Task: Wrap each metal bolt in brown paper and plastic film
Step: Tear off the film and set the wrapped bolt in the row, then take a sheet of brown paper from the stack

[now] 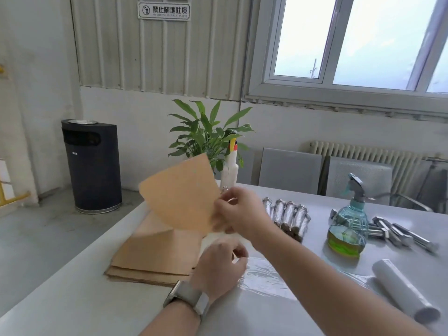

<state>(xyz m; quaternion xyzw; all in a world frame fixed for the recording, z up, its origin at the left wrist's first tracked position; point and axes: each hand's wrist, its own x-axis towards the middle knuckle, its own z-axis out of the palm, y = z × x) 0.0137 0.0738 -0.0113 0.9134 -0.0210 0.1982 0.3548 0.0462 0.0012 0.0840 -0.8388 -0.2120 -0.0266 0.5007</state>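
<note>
The right hand (238, 212) pinches one brown paper sheet (180, 194) above the stack (150, 255); the left hand (218, 267) holds plastic film (264, 275) (curled fingers); bare bolts (402, 234) wait at three o'clock; lay paper flat, unwrinkled.

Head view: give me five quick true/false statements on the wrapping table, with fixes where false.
1. The right hand holds a sheet of brown paper lifted off the table. True.
2. The spray bottle holds red liquid. False: the liquid is green.
3. The unwrapped bolts lie to the right of the spray bottle. True.
4. The film roll stands upright on the paper stack. False: it lies on its side on the white table, far right of the stack.
5. The left hand is at the plastic film spread on the table. True.
</note>
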